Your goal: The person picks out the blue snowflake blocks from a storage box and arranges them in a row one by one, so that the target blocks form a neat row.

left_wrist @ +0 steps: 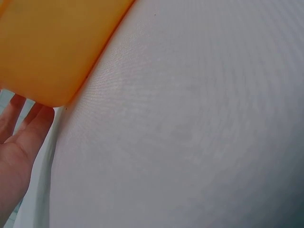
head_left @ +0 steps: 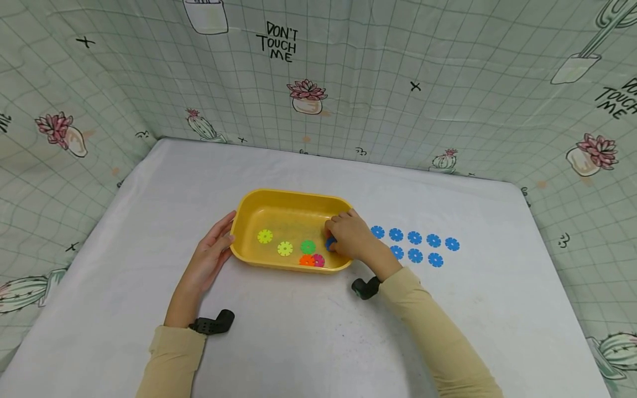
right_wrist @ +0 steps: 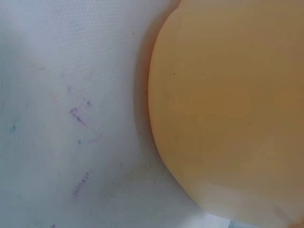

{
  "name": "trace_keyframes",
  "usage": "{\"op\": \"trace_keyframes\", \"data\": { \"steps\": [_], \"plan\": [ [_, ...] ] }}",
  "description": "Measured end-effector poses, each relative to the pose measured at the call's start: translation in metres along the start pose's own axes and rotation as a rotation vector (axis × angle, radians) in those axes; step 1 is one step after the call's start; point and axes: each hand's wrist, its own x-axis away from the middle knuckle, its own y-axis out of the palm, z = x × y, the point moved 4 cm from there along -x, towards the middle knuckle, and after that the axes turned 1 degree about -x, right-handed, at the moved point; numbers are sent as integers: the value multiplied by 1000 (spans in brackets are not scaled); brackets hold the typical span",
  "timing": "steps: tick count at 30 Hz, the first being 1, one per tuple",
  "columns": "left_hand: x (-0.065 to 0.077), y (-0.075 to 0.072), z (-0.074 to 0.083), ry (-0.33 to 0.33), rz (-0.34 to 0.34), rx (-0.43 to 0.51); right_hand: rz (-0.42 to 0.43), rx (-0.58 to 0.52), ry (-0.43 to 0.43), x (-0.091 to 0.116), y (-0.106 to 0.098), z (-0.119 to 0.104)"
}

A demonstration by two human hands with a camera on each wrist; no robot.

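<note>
A yellow plastic tray (head_left: 278, 268) sits on the white table. Along its left end lies my left hand (head_left: 206, 257), fingers fairly straight against the outer wall; the left wrist view shows fingertips at the tray's orange-looking corner (left_wrist: 52, 90). My right hand (head_left: 350, 235) reaches over the right end and pinches a blue notched disc (head_left: 330, 243), partly hidden by the fingers. Inside the tray lie yellow discs (head_left: 265, 236), a green disc (head_left: 308, 246), and an orange disc (head_left: 306, 260) overlapping a pink disc (head_left: 319, 260). The right wrist view holds mainly the tray's outer wall (right_wrist: 228, 104).
Right of the tray, several blue notched discs (head_left: 415, 237) lie flat in two rows, partly behind the right hand. A patterned grid cloth (head_left: 358, 110) hangs behind and beside the table (head_left: 278, 342). Faint stains mark the tabletop near the tray.
</note>
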Motion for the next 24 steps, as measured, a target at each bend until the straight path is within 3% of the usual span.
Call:
{"op": "trace_keyframes", "data": {
  "steps": [14, 24],
  "plan": [
    [0, 1, 1, -2, 7, -16, 41, -64, -38, 4, -2, -1],
    [0, 2, 0, -4, 19, -22, 87, -317, -24, 11, -6, 0]
  ]
}}
